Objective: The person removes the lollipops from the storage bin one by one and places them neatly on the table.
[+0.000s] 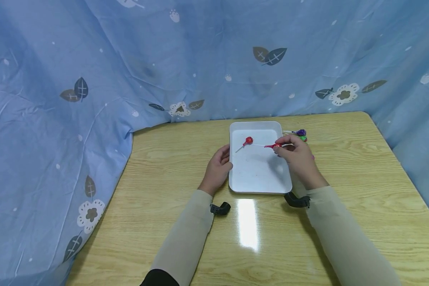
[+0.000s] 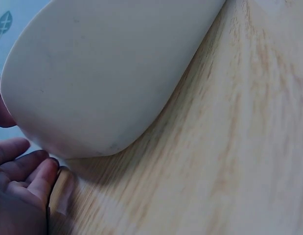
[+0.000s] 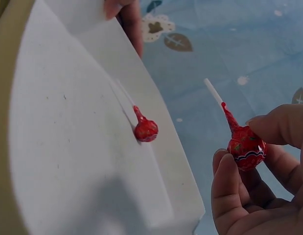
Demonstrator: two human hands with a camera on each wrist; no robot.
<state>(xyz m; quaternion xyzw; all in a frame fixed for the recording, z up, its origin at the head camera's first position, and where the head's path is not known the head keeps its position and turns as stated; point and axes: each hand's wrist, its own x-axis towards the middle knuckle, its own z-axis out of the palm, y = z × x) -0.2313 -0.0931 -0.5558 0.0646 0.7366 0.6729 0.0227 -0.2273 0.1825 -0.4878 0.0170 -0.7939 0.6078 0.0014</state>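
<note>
A red-wrapped lollipop (image 3: 245, 148) is pinched by its round head between the thumb and fingers of my right hand (image 1: 300, 161), above the tray's right side. Its white stick points left in the head view. Inside the white tray (image 1: 259, 174) lies another red lollipop (image 1: 249, 140), close to the far left part, stick toward the near left. My left hand (image 1: 217, 169) grips the tray's left side, with the thumb at the rim and the fingers along the wall. The left wrist view shows these fingers (image 2: 31, 171) beside the tray's outer wall.
Past the tray's right edge lie a purple lollipop (image 1: 301, 132) and a green one (image 1: 303, 138), partly hidden by my right hand. The wooden table (image 1: 171, 159) meets a blue patterned curtain (image 1: 207, 59) at the back and left.
</note>
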